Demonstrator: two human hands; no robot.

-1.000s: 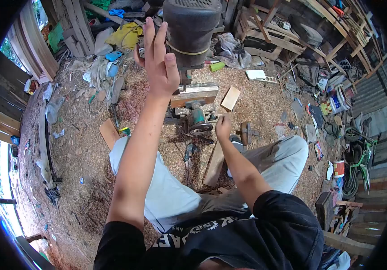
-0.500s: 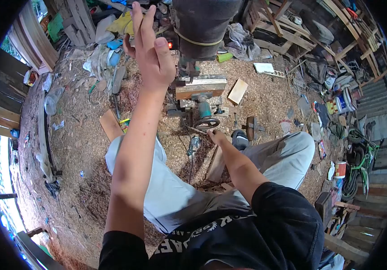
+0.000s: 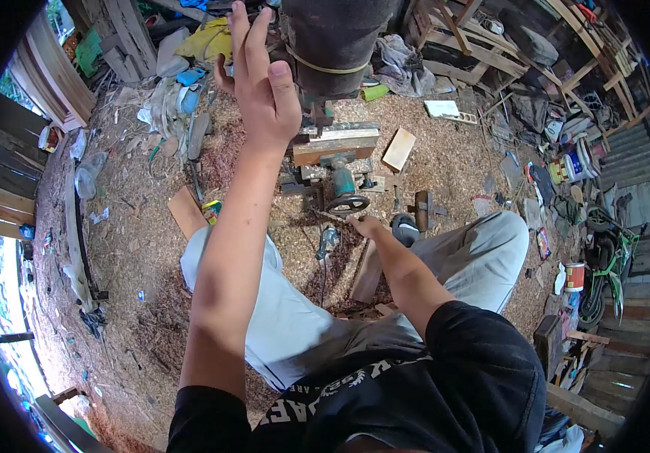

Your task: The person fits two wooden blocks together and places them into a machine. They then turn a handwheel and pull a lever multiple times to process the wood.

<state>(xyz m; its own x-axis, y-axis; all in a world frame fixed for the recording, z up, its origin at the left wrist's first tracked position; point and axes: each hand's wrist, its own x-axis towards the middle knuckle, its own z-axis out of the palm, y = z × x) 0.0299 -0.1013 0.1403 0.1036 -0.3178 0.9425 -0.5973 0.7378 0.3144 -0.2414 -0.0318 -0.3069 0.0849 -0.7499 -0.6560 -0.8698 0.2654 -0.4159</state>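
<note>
My left hand (image 3: 267, 102) is raised at the upper middle, fingers stretched and spread, with nothing visible in it. Just right of it stands a dark machine housing (image 3: 331, 53) with a yellow band around it. Beneath the housing a wood block (image 3: 336, 149) sits at the machine's vise, which has a green screw housing (image 3: 343, 181) and a black handwheel (image 3: 348, 205). Low at the wheel's near edge, my right hand (image 3: 369, 226) has its fingers closed on the handwheel. Its fingertips are small and partly hidden. A thin stick-like piece lies just left of them.
Wood shavings cover the ground. A pale board (image 3: 399, 149) lies right of the vise, a wooden hand plane (image 3: 422, 211) nearer me. A power tool with a cord (image 3: 328, 241) lies between my legs. A green bicycle (image 3: 610, 272) and stacked timber stand at the right.
My left hand has shifted slightly to the right, still spread. The right hand stays by the handwheel. The whole view has tilted a little.
</note>
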